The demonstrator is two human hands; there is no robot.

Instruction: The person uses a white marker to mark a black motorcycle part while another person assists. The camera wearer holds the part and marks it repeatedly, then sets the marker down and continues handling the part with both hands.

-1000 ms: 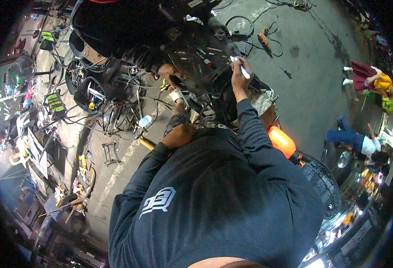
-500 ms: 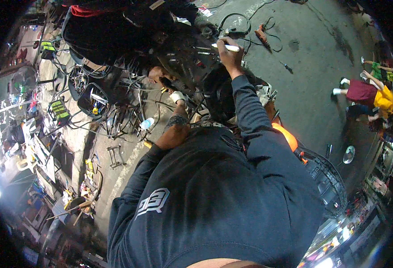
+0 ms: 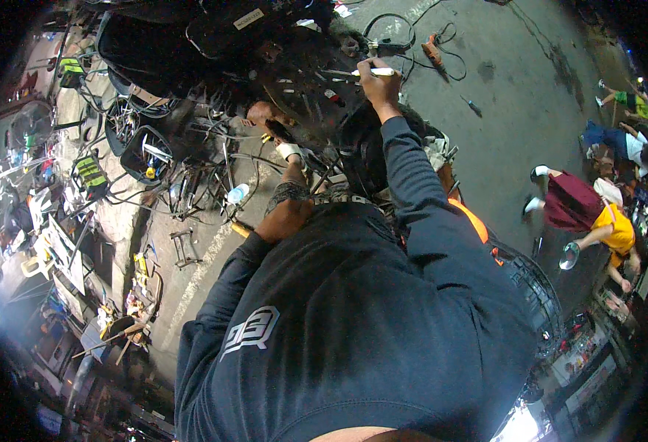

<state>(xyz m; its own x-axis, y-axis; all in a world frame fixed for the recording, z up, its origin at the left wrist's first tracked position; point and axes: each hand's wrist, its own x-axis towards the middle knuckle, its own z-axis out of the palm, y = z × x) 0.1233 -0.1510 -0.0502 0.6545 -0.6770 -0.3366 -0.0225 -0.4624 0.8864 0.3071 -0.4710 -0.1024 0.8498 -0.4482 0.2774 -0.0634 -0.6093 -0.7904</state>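
My right hand (image 3: pixel 381 87) is raised in front of me, its fingers closed round the white handle of a screwdriver (image 3: pixel 375 72). The thin shaft points left over the dark clutter of parts below. My left hand (image 3: pixel 288 221) rests at my waist beside my patterned shorts, with its fingers mostly hidden. Next to that wrist a yellow handle (image 3: pixel 241 230) shows; whether the hand touches it I cannot tell. Ahead stands a large black vehicle body (image 3: pixel 213 37), with loose tools and parts on the ground beneath it. A bare brown limb (image 3: pixel 266 114) shows there, partly hidden.
An orange corded power tool (image 3: pixel 432 53) and another screwdriver (image 3: pixel 471 104) lie on the floor to the right. Black bins (image 3: pixel 149 158) of tools and tangled cables stand left. A plastic bottle (image 3: pixel 238 193) lies near my leg. A person in yellow (image 3: pixel 613 228) is far right.
My right hand has shifted slightly up, still gripping the screwdriver. The view has moved a little. The person in yellow has moved lower and nearer, and another person shows behind.
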